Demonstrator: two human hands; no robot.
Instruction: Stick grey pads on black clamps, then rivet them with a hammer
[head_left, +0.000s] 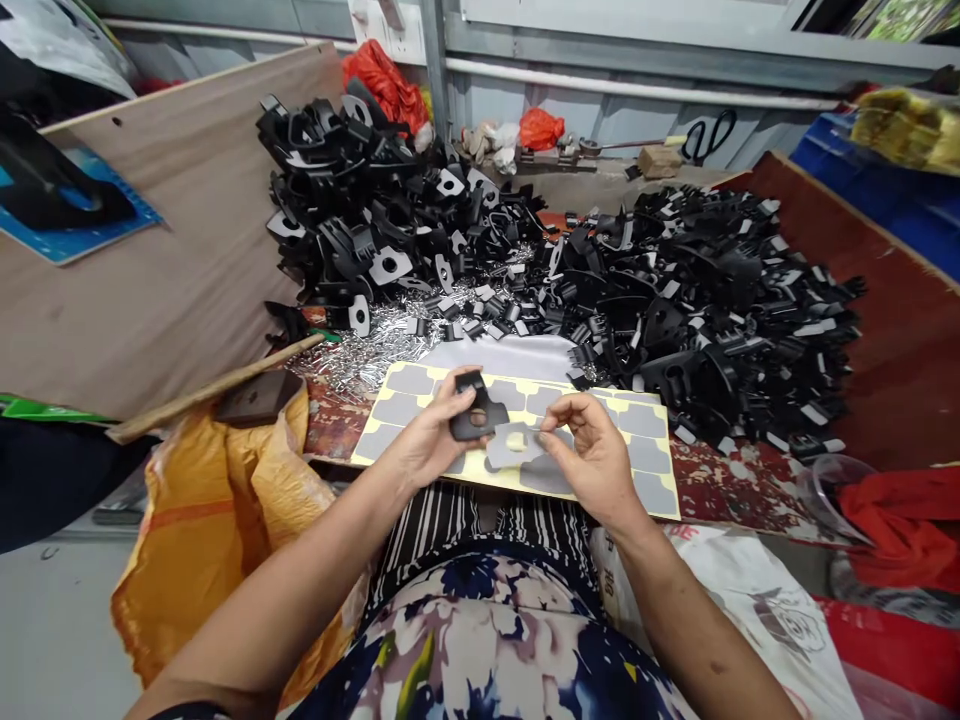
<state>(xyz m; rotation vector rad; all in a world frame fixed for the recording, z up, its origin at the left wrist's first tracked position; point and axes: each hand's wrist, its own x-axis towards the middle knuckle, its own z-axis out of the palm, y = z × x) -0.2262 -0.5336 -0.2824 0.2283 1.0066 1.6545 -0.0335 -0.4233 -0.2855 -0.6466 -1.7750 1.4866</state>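
Above the front edge of the bench, my left hand (435,430) grips a black plastic part (478,412) with a hole in it. My right hand (596,455) pinches a thin grey sticker (517,445), which has a cut-out in its middle. The sticker's left end is close beside the black part; whether they touch I cannot tell. Under both hands lies a pale yellow backing sheet (472,468) with rows of grey stickers (652,455) on it.
Black plastic parts (352,220) are heaped at the back left, and smaller black pieces (750,290) at the right. Shiny metal pins (367,350) lie between. A wooden stick (217,388) leans by an orange sack (202,530). Scissors (709,138) rest at the back.
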